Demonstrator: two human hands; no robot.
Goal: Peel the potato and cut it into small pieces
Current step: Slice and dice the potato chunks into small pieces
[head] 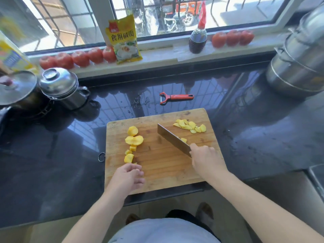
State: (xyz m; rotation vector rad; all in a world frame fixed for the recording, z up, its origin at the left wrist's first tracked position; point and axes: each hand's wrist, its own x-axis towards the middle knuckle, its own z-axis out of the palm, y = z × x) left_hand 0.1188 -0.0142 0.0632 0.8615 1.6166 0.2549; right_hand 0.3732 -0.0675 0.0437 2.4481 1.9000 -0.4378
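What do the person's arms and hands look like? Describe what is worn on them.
Both forearms are bare with no sleeves in view. The left hand and right hand wear no gloves; no rings, watch or bracelet show on either.

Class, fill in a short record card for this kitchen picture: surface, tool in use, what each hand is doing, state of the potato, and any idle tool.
surface: wooden cutting board on a dark counter
tool in use: cleaver
right hand: grips the cleaver handle
left hand: fingers loosely curled, just below the larger potato pieces
potato: peeled; larger pieces left, small potato pieces piled at far right
idle tool: red peeler beyond the board
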